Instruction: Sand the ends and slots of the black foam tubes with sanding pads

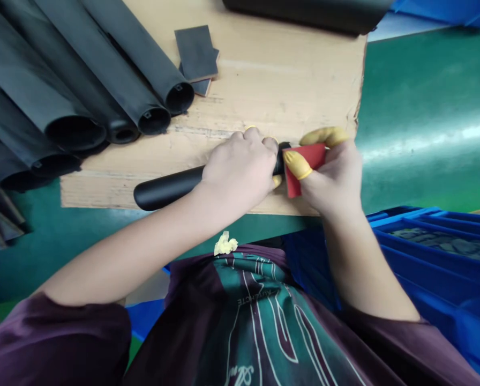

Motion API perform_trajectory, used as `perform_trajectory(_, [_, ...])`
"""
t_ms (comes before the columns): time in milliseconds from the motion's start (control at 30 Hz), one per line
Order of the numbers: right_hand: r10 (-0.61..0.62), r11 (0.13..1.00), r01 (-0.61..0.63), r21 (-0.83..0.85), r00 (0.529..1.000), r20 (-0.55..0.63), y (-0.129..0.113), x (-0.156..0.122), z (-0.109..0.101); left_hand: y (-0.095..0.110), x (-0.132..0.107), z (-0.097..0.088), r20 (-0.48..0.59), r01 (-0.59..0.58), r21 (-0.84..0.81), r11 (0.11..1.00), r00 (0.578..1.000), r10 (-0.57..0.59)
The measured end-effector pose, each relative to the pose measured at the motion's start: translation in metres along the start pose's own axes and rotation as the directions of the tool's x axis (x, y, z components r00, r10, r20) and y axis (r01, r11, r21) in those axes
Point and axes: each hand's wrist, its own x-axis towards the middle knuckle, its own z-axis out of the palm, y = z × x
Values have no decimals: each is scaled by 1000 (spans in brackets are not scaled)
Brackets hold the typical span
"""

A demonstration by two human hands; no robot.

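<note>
Matt black tubes (99,64) lie stacked left of the grip on a cardboard sheet (280,69), with dark square pads (195,53) beyond them. The left hand (240,171) closes firmly around a black tube (167,187), whose end pokes out towards the right hand (332,182). There, 2 yellow finger cots (297,164) pinch a red abrasive sheet (306,166) narrowly against the tube's end. A blue plastic crate (436,246) sits right of the grip
</note>
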Motion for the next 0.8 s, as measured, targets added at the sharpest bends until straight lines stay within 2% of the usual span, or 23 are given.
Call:
perform_trajectory(67, [28, 999, -28, -35, 999, -22, 4, -6, -6, -1, -1, 0, -2, -10, -10, 1000, 1000, 10])
perform_trajectory(167, [99, 993, -110, -53, 978, -184, 11, -15, -24, -3, -1, 2, -17, -21, -14, 1000, 1000, 21])
perform_trajectory(233, [202, 978, -178, 113, 941, -272, 9, -18, -36, -3, -2, 4, -35, -23, -6, 1000, 999, 23])
perform_trajectory(267, [271, 948, -209, 240, 926, -262, 6, -18, -42, -2, -2, 5, -45, -24, 3, 1000, 999, 24])
perform_trajectory(333, [390, 826, -289, 485, 913, -121, -5, -17, -50, 1, -4, 6, -66, -21, 35, 999, 998, 24])
perform_trajectory(400, [428, 669, -387, 635, 899, 98, -16, -17, -57, 5, -8, 5, -82, -8, 78, 997, 996, 14])
perform_trajectory(467, [399, 519, -464, 718, 874, 277, -22, -18, -62, 8, -16, 1, -89, 8, 111, 994, 996, 2])
perform_trajectory(567, [284, 313, -550, 774, 832, 477, -17, -24, -66, 2, -36, -6, -85, 42, 135, 990, 996, -31])
perform_trajectory(700, [103, 47, -625, 779, 779, 619, -7, -38, -66, -23, -65, -11, -65, 178, 152, 972, 983, -170])
perform_trajectory(800, [27, -80, -652, 754, 755, 655, -10, -44, -61, -35, -79, -5, -42, 219, 144, 965, 976, -215])
